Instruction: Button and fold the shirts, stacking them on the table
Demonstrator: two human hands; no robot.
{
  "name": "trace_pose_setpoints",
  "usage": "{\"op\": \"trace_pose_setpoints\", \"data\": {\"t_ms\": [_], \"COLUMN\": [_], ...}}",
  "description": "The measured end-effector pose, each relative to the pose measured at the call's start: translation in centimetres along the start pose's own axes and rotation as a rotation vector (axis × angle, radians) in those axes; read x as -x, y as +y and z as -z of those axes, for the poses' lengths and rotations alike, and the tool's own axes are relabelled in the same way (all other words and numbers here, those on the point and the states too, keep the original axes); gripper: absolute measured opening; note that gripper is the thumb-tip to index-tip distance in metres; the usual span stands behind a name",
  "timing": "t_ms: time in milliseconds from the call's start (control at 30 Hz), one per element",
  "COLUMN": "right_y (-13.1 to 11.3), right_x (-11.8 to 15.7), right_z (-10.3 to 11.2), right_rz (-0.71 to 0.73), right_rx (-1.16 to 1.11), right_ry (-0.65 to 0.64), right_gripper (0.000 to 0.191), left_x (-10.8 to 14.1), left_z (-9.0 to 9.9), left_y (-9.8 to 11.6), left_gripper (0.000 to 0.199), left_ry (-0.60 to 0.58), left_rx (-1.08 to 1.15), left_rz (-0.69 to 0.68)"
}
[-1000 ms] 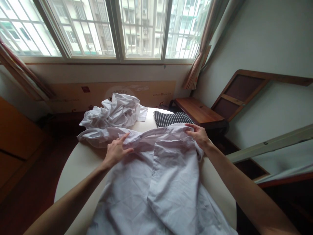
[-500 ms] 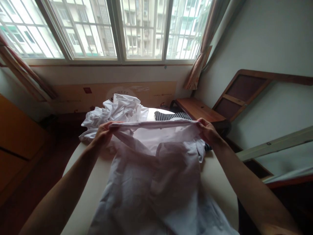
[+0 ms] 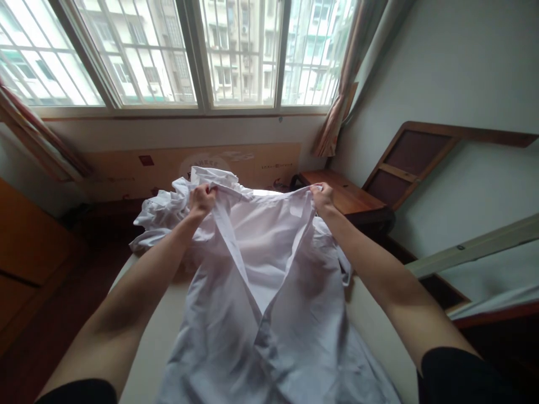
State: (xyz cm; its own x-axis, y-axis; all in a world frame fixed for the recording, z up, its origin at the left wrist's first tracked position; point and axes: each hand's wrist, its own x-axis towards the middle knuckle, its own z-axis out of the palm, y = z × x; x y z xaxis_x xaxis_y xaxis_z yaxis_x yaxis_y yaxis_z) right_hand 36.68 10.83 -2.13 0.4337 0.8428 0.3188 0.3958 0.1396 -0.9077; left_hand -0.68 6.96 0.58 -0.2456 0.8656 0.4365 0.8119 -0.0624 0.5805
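Observation:
A white garment [image 3: 303, 314] with a V-shaped front opening is spread over a pale round table [image 3: 155, 331], its upper edge raised. My left hand [image 3: 202, 199] is closed on the garment's upper left corner. At the upper right corner, my right hand [image 3: 322, 197] pinches the cloth. Between both hands the neckline is stretched nearly straight, and the inside of the back shows through the opening. Behind my left hand lies a crumpled heap of white cloth [image 3: 162, 210].
A wooden bench [image 3: 345, 191] stands beyond the table at the right, near a wood-framed panel [image 3: 415, 148] against the wall. Barred windows with tied curtains [image 3: 337, 120] are ahead. An orange-brown cabinet [image 3: 33, 241] is at the left.
Both hands have risen and come closer together with the garment's upper edge. The front opening now hangs as a deep V. The striped cloth behind is now hidden.

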Motion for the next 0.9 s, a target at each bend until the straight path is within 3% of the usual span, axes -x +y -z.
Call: {"op": "trace_pose_setpoints", "data": {"t_ms": [67,133,200,267,400,500,600,667,767,833,900], "right_y": [-0.7,-0.8,-0.5,0.1,0.7,0.3,-0.5,-0.9,-1.0,-0.8,-0.6], "right_x": [-1.3,-1.4,-0.5,1.3,7.5,14.5,22.0,26.1,30.2,31.6,32.5], "right_z": [-2.1,-3.9,-4.9,-4.9,-2.0,1.6,4.7,6.2,7.1,7.1,6.8], "right_rz": [-0.023,-0.077,-0.059,0.05,0.352,0.577,0.666,0.702,0.712,0.702,0.689], "right_rx": [0.095,0.155,0.197,0.232,0.262,0.336,0.461,0.485,0.468,0.466,0.467], "right_ry": [-0.065,-0.129,-0.157,-0.17,-0.252,-0.499,-0.749,-0.87,-1.055,-1.131,-1.139], "right_gripper": [0.038,0.044,0.046,0.043,0.035,0.029,0.037,0.053,0.073,0.068,0.044], "left_x": [-2.0,-2.8,-1.9,0.5,8.5,14.9,19.9,22.2,24.4,25.3,25.9], "left_z": [-1.0,-2.0,-2.6,-2.9,-1.9,-0.5,0.7,1.2,1.6,1.6,1.6], "left_y": [0.8,1.4,1.7,1.5,0.6,0.0,-0.2,-0.3,-0.5,-0.7,-0.9], "left_gripper": [0.025,0.031,0.037,0.039,0.036,0.038,0.04,0.047,0.057,0.049,0.03], "left_ry": [0.018,0.048,0.07,0.06,-0.058,-0.228,-0.492,-0.633,-0.737,-0.778,-0.8], "left_rx": [0.006,0.015,0.02,0.011,-0.071,-0.09,-0.118,-0.135,-0.14,-0.134,-0.13], "left_rz": [0.068,0.042,-0.078,-0.212,-0.504,-0.726,-0.794,-0.785,-0.803,-0.835,-0.866]}}
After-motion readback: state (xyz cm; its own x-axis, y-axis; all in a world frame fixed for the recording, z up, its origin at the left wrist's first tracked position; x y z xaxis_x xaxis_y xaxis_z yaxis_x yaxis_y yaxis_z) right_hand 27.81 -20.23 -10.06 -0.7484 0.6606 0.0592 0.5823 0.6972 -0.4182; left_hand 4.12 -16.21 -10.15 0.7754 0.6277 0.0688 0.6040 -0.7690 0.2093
